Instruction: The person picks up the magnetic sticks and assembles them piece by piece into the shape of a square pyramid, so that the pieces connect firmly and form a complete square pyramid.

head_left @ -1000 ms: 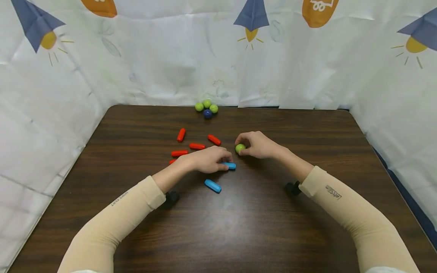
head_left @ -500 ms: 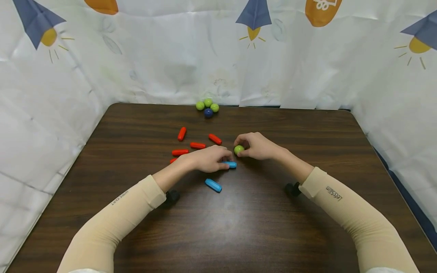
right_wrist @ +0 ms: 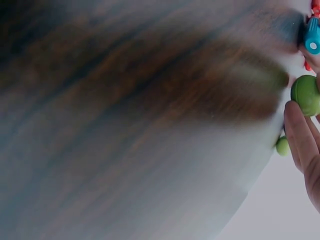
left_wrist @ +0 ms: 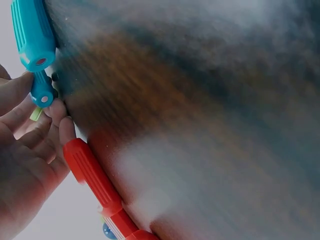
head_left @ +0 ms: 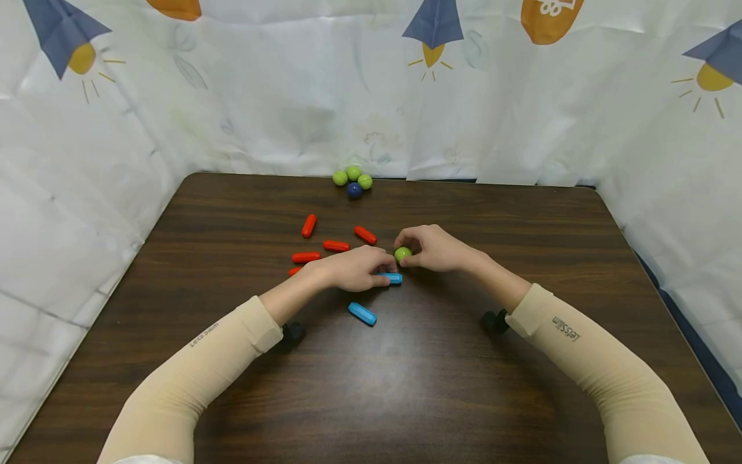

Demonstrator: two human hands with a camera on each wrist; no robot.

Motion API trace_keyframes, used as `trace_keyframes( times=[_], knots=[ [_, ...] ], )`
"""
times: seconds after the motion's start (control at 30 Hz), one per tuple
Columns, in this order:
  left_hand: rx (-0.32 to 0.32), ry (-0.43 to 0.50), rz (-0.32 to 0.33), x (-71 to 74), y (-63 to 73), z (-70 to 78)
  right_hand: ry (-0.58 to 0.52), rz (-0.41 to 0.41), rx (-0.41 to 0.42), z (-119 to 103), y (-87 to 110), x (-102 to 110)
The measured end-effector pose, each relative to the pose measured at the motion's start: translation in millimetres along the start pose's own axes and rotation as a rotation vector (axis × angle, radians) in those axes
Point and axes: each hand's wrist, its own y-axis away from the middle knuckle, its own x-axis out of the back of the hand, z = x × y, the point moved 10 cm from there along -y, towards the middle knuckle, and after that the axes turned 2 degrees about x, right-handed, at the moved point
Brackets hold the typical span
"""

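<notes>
Near the middle of the table, my left hand [head_left: 356,269] pinches a short ridged blue stick [head_left: 394,278] between thumb and fingers; its far end is covered by the hand. In the left wrist view that blue stick [left_wrist: 42,92] shows end-on by the thumb. My right hand [head_left: 437,248] grips a small green ball [head_left: 402,255], close behind the held stick and by the left fingertips. The right wrist view shows the green ball [right_wrist: 306,95] against the fingers. A second blue stick [head_left: 362,314] lies on the table in front of the left hand.
Several red sticks, such as one red stick [head_left: 336,246], lie left of and behind the left hand, one partly hidden by its wrist. At the back edge of the brown table [head_left: 464,386], green balls [head_left: 353,173] cluster with a dark blue ball [head_left: 355,190]. White printed cloth [head_left: 324,96] surrounds the table.
My right hand has brought the green ball slightly left and toward me, closer to the held blue stick. The left hand has stayed nearly in place.
</notes>
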Motion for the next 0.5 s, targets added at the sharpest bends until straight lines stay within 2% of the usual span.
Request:
trace_keyframes(
  times=[0.5],
  knots=[
    [0.003, 0.000, 0.007, -1.0, -1.0, -2.5, -0.002, -0.022, 0.026, -7.4, -2.6, -5.2]
  ],
)
